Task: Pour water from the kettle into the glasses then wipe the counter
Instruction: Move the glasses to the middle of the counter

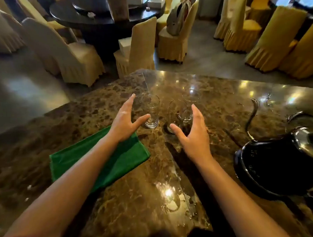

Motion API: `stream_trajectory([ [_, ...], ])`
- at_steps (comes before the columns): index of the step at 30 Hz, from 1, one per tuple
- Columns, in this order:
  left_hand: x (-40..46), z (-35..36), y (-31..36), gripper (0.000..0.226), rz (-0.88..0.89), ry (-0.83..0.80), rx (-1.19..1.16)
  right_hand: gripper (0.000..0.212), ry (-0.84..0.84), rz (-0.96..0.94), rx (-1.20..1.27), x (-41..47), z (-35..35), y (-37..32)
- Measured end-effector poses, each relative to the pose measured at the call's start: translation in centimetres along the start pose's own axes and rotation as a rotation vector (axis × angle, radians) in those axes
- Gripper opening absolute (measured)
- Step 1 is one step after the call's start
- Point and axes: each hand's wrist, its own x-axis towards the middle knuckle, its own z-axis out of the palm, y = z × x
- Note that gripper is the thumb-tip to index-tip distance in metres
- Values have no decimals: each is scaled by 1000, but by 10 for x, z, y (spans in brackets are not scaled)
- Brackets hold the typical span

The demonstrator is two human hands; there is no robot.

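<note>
Three clear glasses stand on the brown marble counter [137,198]: a left glass [151,111], a middle glass [178,111] and a far glass [190,96]. My left hand [124,123] is spread open beside the left glass, its thumb tip at the glass's base. My right hand [192,134] is spread open just in front of the middle glass and holds nothing. A black kettle [278,167] with a thin curved spout [252,115] sits at the right. A folded green cloth [100,161] lies under my left forearm.
Beyond the counter's far edge are chairs in yellow covers [142,46] and a dark round table [102,15]. More covered chairs [273,36] fill the upper right. A small clear object [268,100] stands beyond the kettle's spout.
</note>
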Motion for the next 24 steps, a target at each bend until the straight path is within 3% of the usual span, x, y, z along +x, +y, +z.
stream_trajectory([
  [5,16,20,-1,101,-39,-170,-190,90,66,85,-11,12,19,3],
  [8,18,24,-5,83,-44,-109,-259,90,97,98,11,15,27,4],
  [12,20,25,-3,89,-27,-67,-285,97,103,149,21,19,34,3],
  [14,20,29,-2,82,-25,-64,-292,97,96,181,40,21,37,1],
  [19,20,30,4,71,-7,-19,-308,75,152,163,22,33,41,0],
  [24,-13,18,12,75,-10,-6,-350,67,100,74,134,16,23,2],
])
